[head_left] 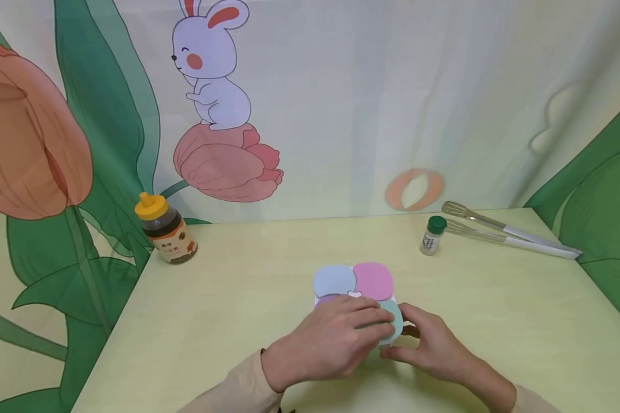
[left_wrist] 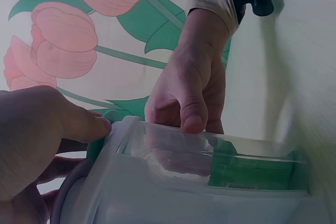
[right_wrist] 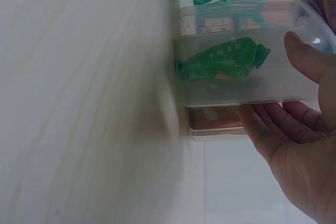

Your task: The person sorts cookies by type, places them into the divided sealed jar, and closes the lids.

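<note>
A clear-walled snack box (head_left: 374,281) with blue, pink, purple and teal petal lids stands on the table. My left hand (head_left: 338,335) lies over its near lids, its fingers bent across the teal lid (head_left: 396,318). In the left wrist view the left thumb (left_wrist: 86,124) is at the teal lid's edge. My right hand (head_left: 436,347) grips the box's right near corner, thumb and fingers on different walls. Through the clear wall in the right wrist view, a green-wrapped candy (right_wrist: 223,60) shows, with a reddish-brown packet (right_wrist: 215,118) beside it.
A syrup bottle (head_left: 173,241) with a yellow cap stands at the back left. Behind the box to the right are a small green-capped shaker (head_left: 431,236) and metal tongs (head_left: 514,235). A printed curtain (head_left: 330,115) hangs along the table's back edge.
</note>
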A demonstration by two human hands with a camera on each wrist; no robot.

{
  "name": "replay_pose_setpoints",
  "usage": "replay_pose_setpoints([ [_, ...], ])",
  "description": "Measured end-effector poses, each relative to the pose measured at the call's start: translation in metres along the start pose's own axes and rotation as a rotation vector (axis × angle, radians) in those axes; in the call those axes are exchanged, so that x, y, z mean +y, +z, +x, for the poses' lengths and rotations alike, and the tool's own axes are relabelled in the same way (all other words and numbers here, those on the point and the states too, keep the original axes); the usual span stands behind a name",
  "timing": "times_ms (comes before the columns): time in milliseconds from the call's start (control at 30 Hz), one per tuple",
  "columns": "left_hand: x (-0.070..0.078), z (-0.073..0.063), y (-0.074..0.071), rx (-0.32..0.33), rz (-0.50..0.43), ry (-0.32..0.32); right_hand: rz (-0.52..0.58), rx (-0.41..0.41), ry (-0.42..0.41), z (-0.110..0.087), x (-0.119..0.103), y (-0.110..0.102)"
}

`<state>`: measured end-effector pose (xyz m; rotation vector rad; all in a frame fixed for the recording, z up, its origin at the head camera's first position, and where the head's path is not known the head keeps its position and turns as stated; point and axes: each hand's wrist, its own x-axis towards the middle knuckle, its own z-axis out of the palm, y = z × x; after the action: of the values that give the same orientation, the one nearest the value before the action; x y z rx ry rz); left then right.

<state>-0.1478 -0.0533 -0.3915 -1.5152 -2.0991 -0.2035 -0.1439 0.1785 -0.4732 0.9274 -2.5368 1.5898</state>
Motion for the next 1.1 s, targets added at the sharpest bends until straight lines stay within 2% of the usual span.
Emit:
replay_pose_setpoints([
  [300, 0.003, 0.000, 0.000, -0.035, 0.034, -0.022, -0.015, 0.012, 0.044, -0.001, 0.001, -0.001],
  [500, 0.006, -0.006, -0.004, -0.069, 0.045, -0.035, -0.006, 0.007, 0.043, 0.000, 0.001, 0.004],
  [733, -0.001, -0.012, -0.003, -0.010, 0.033, -0.004, -0.022, -0.005, 0.022, 0.005, -0.001, 0.006],
  [833, -0.002, -0.012, -0.002, 0.000, -0.002, 0.002, -0.043, -0.015, 0.021, 0.005, -0.003, 0.003],
  [967, -0.004, -0.015, -0.002, -0.022, -0.077, -0.002, -0.053, -0.034, 0.000, 0.005, -0.003, 0.001],
  [1100, -0.008, -0.019, -0.005, -0.044, -0.128, 0.029, -0.060, -0.042, -0.080, 0.004, -0.002, -0.003],
])
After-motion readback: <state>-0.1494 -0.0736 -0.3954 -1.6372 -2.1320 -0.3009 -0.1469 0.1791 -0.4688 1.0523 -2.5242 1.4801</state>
